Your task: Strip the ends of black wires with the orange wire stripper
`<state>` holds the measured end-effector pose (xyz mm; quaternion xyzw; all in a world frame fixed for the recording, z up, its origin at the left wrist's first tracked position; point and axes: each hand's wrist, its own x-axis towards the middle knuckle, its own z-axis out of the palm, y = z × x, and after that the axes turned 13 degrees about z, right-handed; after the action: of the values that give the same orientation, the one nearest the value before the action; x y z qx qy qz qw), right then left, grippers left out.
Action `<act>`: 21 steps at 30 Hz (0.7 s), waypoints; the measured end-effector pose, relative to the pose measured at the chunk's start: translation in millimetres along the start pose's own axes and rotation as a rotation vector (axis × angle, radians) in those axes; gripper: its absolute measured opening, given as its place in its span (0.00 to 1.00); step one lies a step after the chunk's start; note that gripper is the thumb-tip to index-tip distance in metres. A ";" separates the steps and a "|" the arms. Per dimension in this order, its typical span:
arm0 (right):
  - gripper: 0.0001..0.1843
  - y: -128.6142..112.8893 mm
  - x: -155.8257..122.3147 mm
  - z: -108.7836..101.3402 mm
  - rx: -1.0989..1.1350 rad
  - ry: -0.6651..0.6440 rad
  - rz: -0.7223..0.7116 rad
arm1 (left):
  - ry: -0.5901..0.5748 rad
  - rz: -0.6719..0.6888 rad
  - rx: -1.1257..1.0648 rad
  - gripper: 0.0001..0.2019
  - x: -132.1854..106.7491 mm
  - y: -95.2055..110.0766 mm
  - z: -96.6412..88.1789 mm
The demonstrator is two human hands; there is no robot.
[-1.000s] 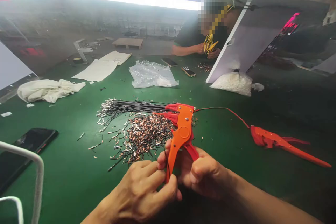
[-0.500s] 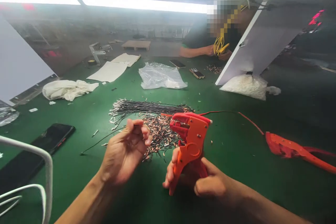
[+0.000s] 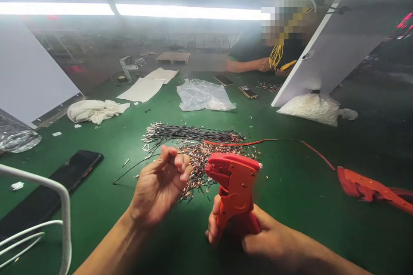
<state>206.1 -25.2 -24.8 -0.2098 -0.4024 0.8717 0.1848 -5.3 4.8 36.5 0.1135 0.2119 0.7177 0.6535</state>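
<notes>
My left hand [image 3: 163, 182] pinches a thin black wire [image 3: 130, 169] between thumb and fingers; one end trails off to the left. The wire's other end points right, toward the jaws of a red-orange wire stripper [image 3: 237, 180]. Whether it sits inside the jaws I cannot tell. My right hand [image 3: 264, 232] is wrapped round the stripper's handles and holds it upright. Just behind both hands lies a heap of short black and copper-coloured wire scraps [image 3: 198, 161]. A bundle of black wires [image 3: 193, 132] with silvery ends lies beyond the heap.
A second red-orange tool [image 3: 364, 184] lies at right, near a red strip [image 3: 303, 141]. At left are a black phone [image 3: 61, 193] and a white metal frame [image 3: 64, 206]. Farther back are a plastic bag [image 3: 204, 96], a white cloth [image 3: 97, 111] and a co-worker's arm [image 3: 247, 65] with yellow wires.
The camera view has shifted, so the table appears farther right. The stripper's head has turned slightly and sits lower, and the wire's right end now shows extending toward its jaws.
</notes>
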 end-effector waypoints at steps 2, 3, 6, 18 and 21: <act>0.20 -0.9 -0.2 0.8 -0.036 0.002 0.028 | -0.021 -0.018 -0.006 0.26 -1.0 -0.5 -0.5; 0.20 -1.2 -0.3 1.1 -0.042 0.007 0.036 | -0.033 -0.031 -0.008 0.26 -1.4 -0.9 -0.7; 0.19 0.2 0.0 1.7 -0.015 0.033 0.018 | -0.045 -0.056 -0.008 0.23 -2.1 -2.3 -1.3; 0.20 -4.6 -2.1 1.0 -0.062 -0.010 0.013 | 0.019 -0.082 0.103 0.24 -4.4 -4.4 -1.0; 0.19 -3.2 -2.1 -2.4 -0.062 -0.009 -0.008 | 0.000 -0.083 0.118 0.23 -3.9 -4.7 -2.0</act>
<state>209.6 -22.7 -23.3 -0.2099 -0.4307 0.8590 0.1802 -1.5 1.0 33.0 0.1428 0.2584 0.6762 0.6750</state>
